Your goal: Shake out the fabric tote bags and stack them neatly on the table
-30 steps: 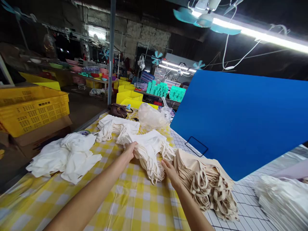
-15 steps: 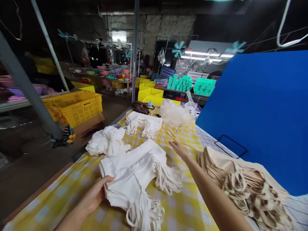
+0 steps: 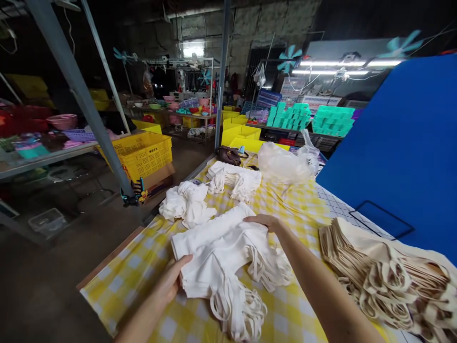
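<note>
A stack of white garments (image 3: 217,243) with thin looped straps lies on a yellow-and-white checked cloth (image 3: 143,286) in front of me. My left hand (image 3: 173,281) grips its left edge, thumb on top and fingers underneath, mostly hidden. At the far right edge, my right hand (image 3: 264,221) is closed on the stack, with fingers over the top. Behind it are a crumpled white garment pile (image 3: 187,202) and a flatter white stack (image 3: 233,180). To the right, near my right forearm, lies a stack of beige garments (image 3: 378,267) with similar straps.
A clear plastic bag (image 3: 285,164) and a dark brown handbag (image 3: 230,155) sit at the table's far end. Yellow crates (image 3: 146,155) stand beyond the left edge, near a grey metal post (image 3: 96,124). A large blue panel (image 3: 403,152) rises at right.
My right hand has come back from beyond the stack and now holds its far right edge. My left hand stays on the left edge. The view has turned left.
</note>
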The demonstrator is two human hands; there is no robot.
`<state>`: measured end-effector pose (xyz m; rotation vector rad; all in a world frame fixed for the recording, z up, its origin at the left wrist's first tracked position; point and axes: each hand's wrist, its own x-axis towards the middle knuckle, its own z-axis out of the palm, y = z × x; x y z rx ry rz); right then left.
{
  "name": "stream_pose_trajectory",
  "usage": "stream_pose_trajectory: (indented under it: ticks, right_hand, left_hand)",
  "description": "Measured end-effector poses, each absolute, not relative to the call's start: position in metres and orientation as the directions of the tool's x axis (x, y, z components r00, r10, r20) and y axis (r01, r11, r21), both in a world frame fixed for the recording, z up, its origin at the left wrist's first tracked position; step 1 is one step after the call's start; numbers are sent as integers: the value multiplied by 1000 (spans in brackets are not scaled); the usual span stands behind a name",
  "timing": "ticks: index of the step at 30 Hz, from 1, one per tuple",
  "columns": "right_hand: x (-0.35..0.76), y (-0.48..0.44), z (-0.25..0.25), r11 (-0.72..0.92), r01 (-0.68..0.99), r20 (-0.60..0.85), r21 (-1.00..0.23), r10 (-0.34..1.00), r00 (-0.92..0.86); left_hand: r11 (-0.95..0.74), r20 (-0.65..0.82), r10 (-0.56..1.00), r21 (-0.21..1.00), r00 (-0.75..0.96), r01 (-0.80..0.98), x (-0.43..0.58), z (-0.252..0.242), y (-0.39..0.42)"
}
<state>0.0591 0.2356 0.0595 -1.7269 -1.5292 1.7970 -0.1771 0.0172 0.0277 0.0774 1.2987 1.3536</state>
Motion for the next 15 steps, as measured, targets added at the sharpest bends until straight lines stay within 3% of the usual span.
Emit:
stream_pose_trajectory:
  ticks: [6,10,15]
  right_hand:
    - [73,181,89,-401,419,-528,-815,812,-248]
    - [97,113,134,-372,279,-443,-885,858,-259]
    - [155,4,173,-440,206,-459,-874,887,-54]
  left_hand:
    - [273,-567,773,702,-284,-658,-177,38,14]
    - [297,-503,844,726,-185,-621,-182,72,-9]
    - [398,-503,861,758,-73,-516,-188,131,-59]
